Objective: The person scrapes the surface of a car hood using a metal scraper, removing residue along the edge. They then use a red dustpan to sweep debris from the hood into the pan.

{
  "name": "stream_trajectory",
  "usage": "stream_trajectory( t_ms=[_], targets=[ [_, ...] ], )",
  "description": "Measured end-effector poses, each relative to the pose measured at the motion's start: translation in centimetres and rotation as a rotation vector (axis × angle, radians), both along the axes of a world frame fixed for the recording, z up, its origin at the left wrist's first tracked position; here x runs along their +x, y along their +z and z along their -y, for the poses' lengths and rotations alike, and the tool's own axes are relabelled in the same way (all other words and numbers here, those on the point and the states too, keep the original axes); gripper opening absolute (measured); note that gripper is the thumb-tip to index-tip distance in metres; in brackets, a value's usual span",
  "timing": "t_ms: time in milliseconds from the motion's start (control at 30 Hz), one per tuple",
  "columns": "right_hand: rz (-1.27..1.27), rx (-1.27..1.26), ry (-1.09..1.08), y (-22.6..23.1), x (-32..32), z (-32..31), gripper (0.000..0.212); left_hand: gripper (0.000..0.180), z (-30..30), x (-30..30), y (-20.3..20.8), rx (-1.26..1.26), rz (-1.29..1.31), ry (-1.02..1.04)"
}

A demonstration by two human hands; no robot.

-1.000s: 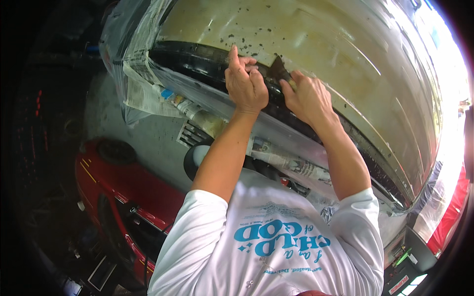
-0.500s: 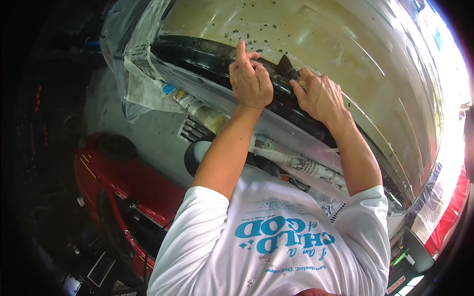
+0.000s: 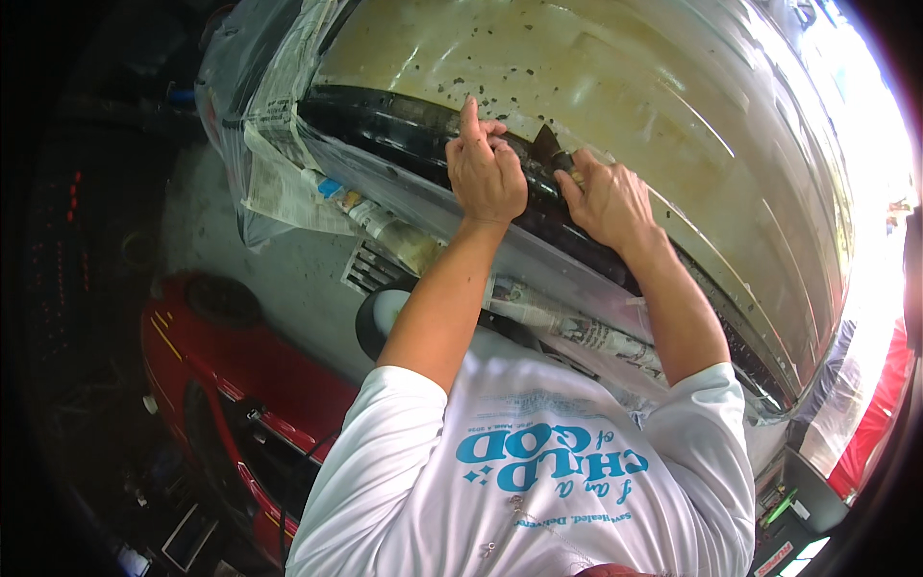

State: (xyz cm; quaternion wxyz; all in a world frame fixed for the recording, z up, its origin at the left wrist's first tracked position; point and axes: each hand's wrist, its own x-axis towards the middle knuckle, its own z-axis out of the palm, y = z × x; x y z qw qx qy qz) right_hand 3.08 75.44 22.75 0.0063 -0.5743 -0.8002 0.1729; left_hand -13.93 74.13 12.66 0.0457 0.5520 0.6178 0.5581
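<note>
My right hand (image 3: 611, 204) is closed round the handle of a scraper (image 3: 545, 144) with a dark, flat blade. The blade stands up at the border between a tan, glossy vehicle panel (image 3: 615, 106) and the long black trim strip (image 3: 385, 113) along its edge. To the left of it my left hand (image 3: 488, 178) rests over the same strip. One of its fingers points up onto the panel, the others are bent and apart, and nothing shows in them. Dark flecks (image 3: 461, 82) are scattered on the panel near the fingertips.
Newspaper (image 3: 279, 125) and clear plastic sheeting (image 3: 433, 202) mask the parts round the panel. Below the strip hangs more newspaper (image 3: 577, 322). A red car (image 3: 260, 346) stands at lower left on the grey floor (image 3: 288, 279). A dark bin-like container (image 3: 808, 500) is at lower right.
The whole view has shifted, so the panel and both hands sit slightly lower in the picture. My right hand still grips the scraper, and the blade stays at the strip's edge.
</note>
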Motion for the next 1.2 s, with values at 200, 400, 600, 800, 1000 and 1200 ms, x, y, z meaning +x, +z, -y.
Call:
stream_trajectory(
  t_ms=[200,400,600,800,1000,1200],
  targets=[
    [0.003,-0.087,0.031,0.7,0.1,-0.4,0.039,0.072,0.2,-0.2,0.2,-0.046,0.019,-0.011],
    [0.024,-0.098,0.057,0.6,0.0,-0.3,0.037,0.071,0.1,0.0,0.1,-0.009,0.005,0.008],
    [0.009,-0.075,0.012,0.9,-0.2,-0.3,0.036,0.07,0.3,-0.1,0.2,-0.037,0.019,0.004],
    [-0.004,-0.065,-0.016,1.5,1.1,-0.2,0.038,0.072,0.2,0.0,0.4,-0.038,0.003,0.001],
    [0.025,-0.026,0.009,1.2,1.9,0.6,0.038,0.075,0.4,-0.1,0.5,-0.097,0.064,-0.043],
    [0.033,-0.009,0.043,1.4,1.7,0.6,0.037,0.07,0.6,-0.3,0.6,-0.102,0.018,-0.055]
  ],
)
